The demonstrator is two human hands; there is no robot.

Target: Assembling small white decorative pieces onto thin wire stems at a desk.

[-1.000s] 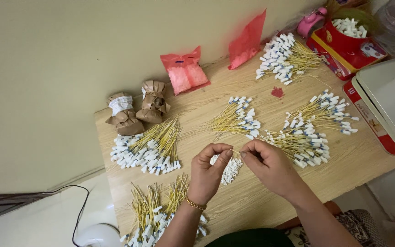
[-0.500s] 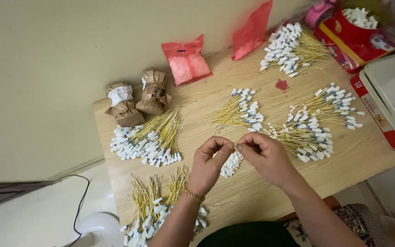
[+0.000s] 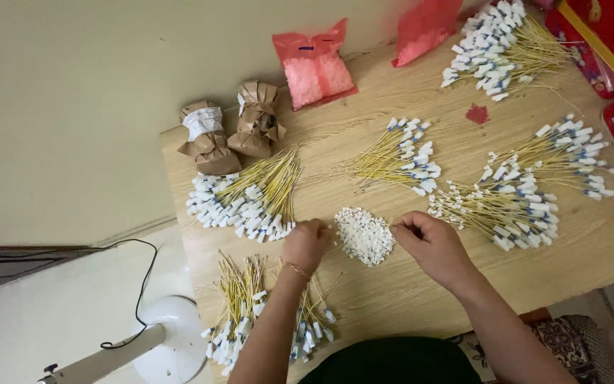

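Note:
My left hand (image 3: 307, 243) rests on the wooden table (image 3: 406, 299), fingers curled, just left of a small heap of tiny white pieces (image 3: 364, 235). My right hand (image 3: 431, 245) sits at the heap's right edge with thumb and forefinger pinched together on something too small to make out. Bundles of thin yellow sticks with white tips lie around: one bundle (image 3: 250, 199) above my left hand, one bundle (image 3: 399, 156) beyond the heap, a large one (image 3: 513, 199) right of my right hand, and another (image 3: 243, 313) beside my left forearm.
Two brown paper-wrapped rolls (image 3: 232, 135) stand at the table's far left corner. Pink plastic bags (image 3: 315, 64) lie at the back, a red box (image 3: 605, 35) at the far right. A white fan base (image 3: 165, 341) with a black cable stands on the floor to the left.
My hands have separated: they were pinched together above the white heap, and now the left sits to the heap's left and the right at its right edge. The camera view shifted.

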